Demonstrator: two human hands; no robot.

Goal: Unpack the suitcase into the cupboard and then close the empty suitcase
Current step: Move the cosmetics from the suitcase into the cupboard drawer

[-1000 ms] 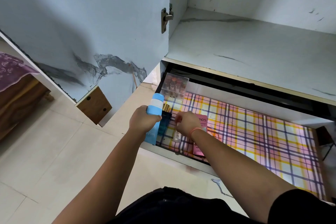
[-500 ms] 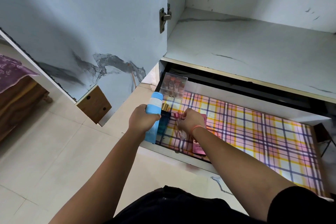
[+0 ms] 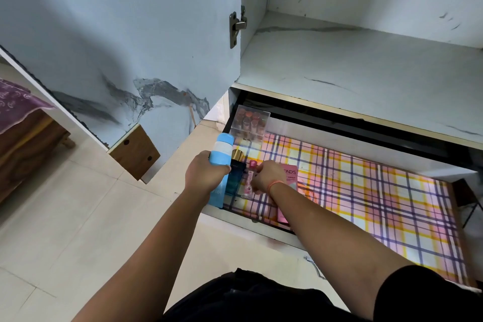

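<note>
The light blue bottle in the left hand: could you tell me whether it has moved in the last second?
No. The light blue bottle, gripped by the left hand, keeps its spot near the lipstick organiser at the drawer's left end.

This is a room in a home, a bedroom by the look of it. I stand at a marble-patterned cupboard [image 3: 352,73], its door [image 3: 117,34] open over a pale tiled floor [image 3: 65,230]. Toiletries gather at the left edge of its drawer [image 3: 235,219], which is lined with pink checked paper [image 3: 379,191]: a clear lipstick case [image 3: 249,123], a perfume bottle [image 3: 235,175], a blue bottle [image 3: 222,145], a pink vial [image 3: 249,180] and a Pond's box [image 3: 288,176]. At far left, wooden furniture [image 3: 28,138] carries a purple cloth [image 3: 13,104].
</note>
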